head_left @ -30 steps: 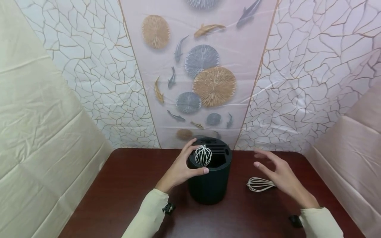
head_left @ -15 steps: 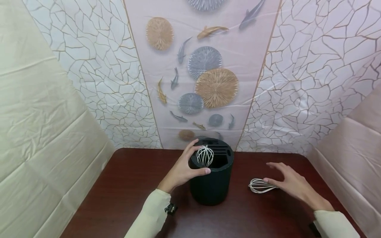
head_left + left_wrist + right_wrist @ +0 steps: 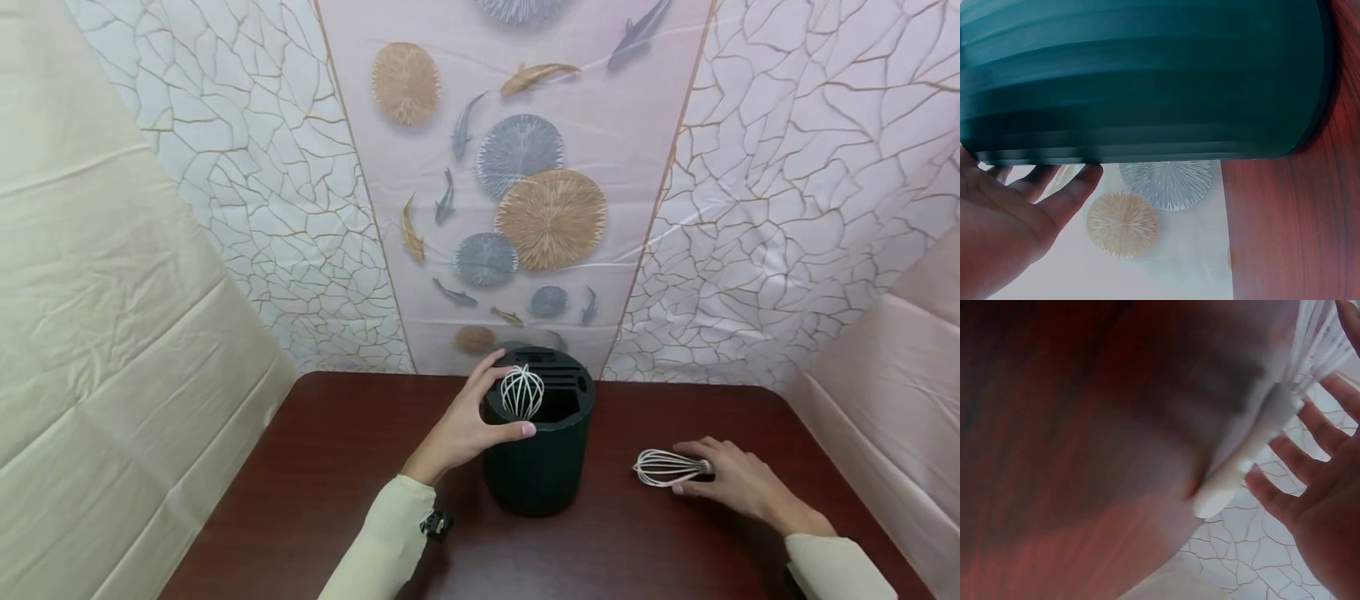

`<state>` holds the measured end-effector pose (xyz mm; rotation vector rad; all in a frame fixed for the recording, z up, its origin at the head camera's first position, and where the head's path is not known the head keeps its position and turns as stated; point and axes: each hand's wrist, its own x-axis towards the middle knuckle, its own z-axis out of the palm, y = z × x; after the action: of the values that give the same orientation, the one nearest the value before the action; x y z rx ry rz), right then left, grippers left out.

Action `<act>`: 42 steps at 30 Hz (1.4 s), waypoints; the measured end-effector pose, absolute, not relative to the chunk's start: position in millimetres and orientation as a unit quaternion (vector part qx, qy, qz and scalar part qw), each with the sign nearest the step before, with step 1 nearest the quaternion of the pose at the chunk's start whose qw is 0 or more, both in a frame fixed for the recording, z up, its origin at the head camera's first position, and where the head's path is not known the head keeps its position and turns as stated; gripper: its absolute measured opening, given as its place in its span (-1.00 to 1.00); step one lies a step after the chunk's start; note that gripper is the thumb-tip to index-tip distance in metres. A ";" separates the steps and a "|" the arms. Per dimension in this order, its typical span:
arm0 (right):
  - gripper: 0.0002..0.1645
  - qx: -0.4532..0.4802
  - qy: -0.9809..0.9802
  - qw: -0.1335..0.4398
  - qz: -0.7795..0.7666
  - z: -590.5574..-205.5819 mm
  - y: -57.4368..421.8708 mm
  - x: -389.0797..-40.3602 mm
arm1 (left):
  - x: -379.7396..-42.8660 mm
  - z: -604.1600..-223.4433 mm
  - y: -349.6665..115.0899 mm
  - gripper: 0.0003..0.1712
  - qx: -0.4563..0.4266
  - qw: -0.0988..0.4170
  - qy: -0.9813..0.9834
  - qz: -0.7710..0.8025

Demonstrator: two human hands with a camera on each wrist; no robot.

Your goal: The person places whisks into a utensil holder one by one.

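Note:
A dark green utensil holder stands upright on the table. My left hand holds its left side by the rim, thumb across the front and fingers behind. In the left wrist view, fingertips touch the holder's ribbed wall. Between thumb and fingers, a whisk pokes out wire end up; its handle is hidden inside. A second whisk lies on the table to the right, wires pointing left. My right hand is spread over its pale handle, the fingertips beside or touching it.
The holder's top has narrow slots at the back and a larger opening at the front. Behind the dark red table hangs a patterned cloth. Pale drapes flank both sides.
My right hand has moved right and down from above the second whisk to its handle. My left hand stays on the holder, and the whisk in it keeps its place.

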<state>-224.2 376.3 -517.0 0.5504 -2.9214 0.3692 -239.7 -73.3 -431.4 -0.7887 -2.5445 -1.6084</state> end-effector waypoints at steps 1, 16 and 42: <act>-0.11 0.185 -0.973 0.076 0.118 -519.3 377.5 -223.8 | -239.8 -431.5 -72.6 -0.12 -0.255 0.014 -0.817 -0.517; -0.27 0.201 -0.970 0.080 0.109 -524.2 377.0 -228.2 | -238.7 -427.0 -71.8 -0.12 -0.261 0.014 -0.812 -0.522; -0.33 0.186 -0.968 0.093 0.137 -510.4 366.1 -214.9 | -236.2 -427.7 -72.8 -0.14 -0.239 0.006 -0.817 -0.525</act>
<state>-214.9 366.1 -510.4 0.5519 -2.8735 0.4080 -236.2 -72.8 -427.7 -0.7477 -2.5575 -1.6424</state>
